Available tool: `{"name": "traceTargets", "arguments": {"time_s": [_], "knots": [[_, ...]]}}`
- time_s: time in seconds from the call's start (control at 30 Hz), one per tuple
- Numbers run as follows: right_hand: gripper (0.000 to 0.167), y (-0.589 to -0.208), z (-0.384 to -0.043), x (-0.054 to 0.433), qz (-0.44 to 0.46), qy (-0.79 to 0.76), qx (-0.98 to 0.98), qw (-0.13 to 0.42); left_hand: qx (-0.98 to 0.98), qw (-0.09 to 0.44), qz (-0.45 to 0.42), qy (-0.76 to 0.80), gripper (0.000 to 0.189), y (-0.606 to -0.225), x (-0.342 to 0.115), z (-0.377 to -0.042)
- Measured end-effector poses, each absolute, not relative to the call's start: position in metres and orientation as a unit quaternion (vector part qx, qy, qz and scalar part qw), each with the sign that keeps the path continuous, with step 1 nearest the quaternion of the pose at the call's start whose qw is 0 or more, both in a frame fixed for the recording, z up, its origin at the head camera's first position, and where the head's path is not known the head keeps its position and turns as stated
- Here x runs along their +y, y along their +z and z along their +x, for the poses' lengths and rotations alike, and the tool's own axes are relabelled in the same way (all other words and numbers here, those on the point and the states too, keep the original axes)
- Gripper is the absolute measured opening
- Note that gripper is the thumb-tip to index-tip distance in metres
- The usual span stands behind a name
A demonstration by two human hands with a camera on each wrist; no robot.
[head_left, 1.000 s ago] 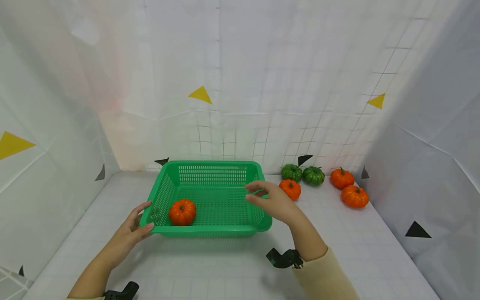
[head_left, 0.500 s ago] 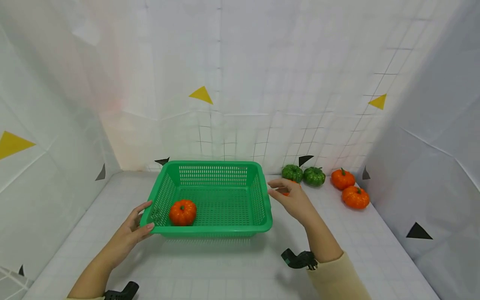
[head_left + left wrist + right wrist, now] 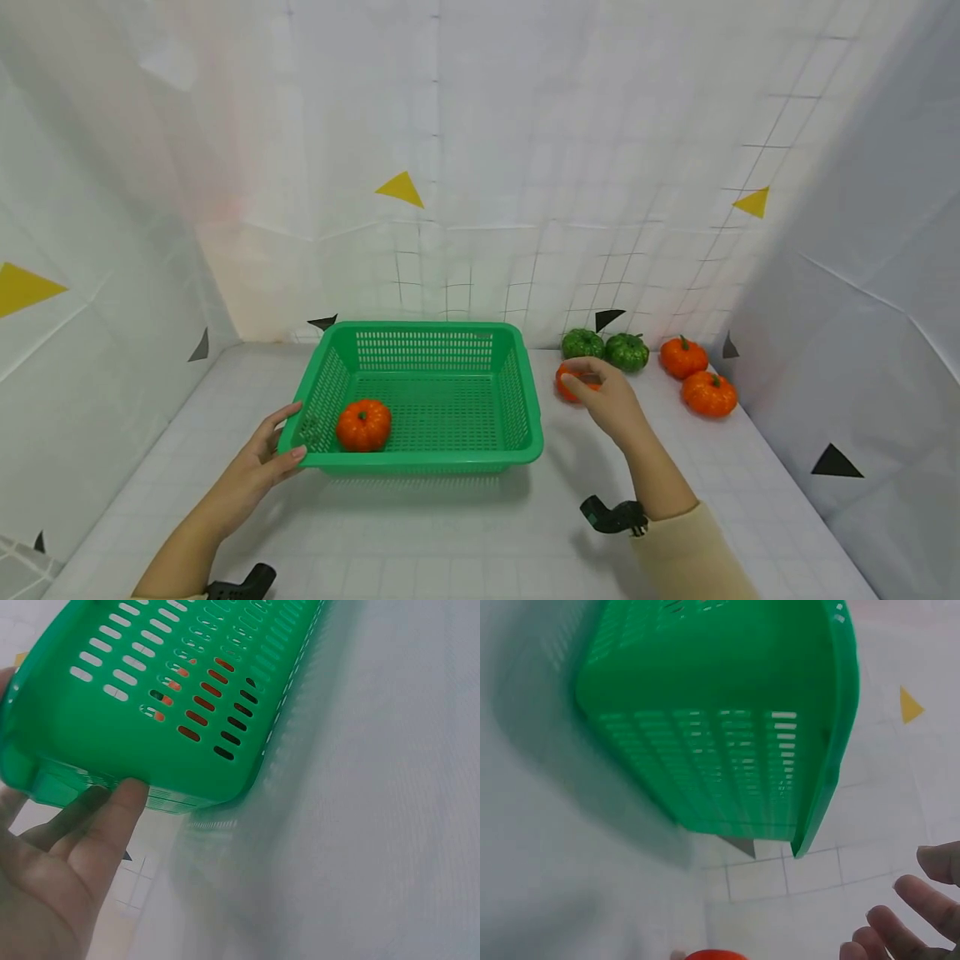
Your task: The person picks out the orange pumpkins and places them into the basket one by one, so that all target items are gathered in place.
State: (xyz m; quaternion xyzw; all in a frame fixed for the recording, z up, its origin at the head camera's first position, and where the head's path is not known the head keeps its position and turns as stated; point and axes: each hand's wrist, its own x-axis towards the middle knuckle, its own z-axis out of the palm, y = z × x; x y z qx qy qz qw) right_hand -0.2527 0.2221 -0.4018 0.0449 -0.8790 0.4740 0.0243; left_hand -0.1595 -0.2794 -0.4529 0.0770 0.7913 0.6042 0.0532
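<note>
A green plastic basket [image 3: 420, 457] with slotted sides stands on the table, an orange mini pumpkin [image 3: 363, 426] in its near left corner. My left hand [image 3: 251, 475] holds the basket's rim at that corner; the left wrist view shows its fingers [image 3: 124, 810] against the basket wall. To the right of the basket, my right hand [image 3: 606, 400] is over another orange pumpkin [image 3: 567, 386] and partly hides it. Its fingers are spread and slightly bent, apart from that pumpkin in the right wrist view, where only the pumpkin's top [image 3: 716, 955] shows at the bottom edge.
Two green pumpkins, one on the left [image 3: 582, 345] and one on the right [image 3: 627, 352], sit near the back wall [image 3: 480, 275]. Further right are two more orange pumpkins, one behind [image 3: 683, 357] and one in front [image 3: 709, 394]. A grey sheet [image 3: 862, 333] borders the table's right side.
My right hand has moved right, from over the basket's right side to the orange pumpkin beside it. The left hand and the basket have stayed in place.
</note>
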Motion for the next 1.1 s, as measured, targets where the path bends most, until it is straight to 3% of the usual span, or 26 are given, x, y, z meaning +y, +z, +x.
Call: {"name": "traceTargets", "arguments": {"time_s": [1.1], "knots": [[0.043,-0.457,-0.310,0.258,-0.058,0.465,-0.883,0.044,0.779,0.056,0.091,0.618,0.070,-0.455,-0.280,-0.159]]}}
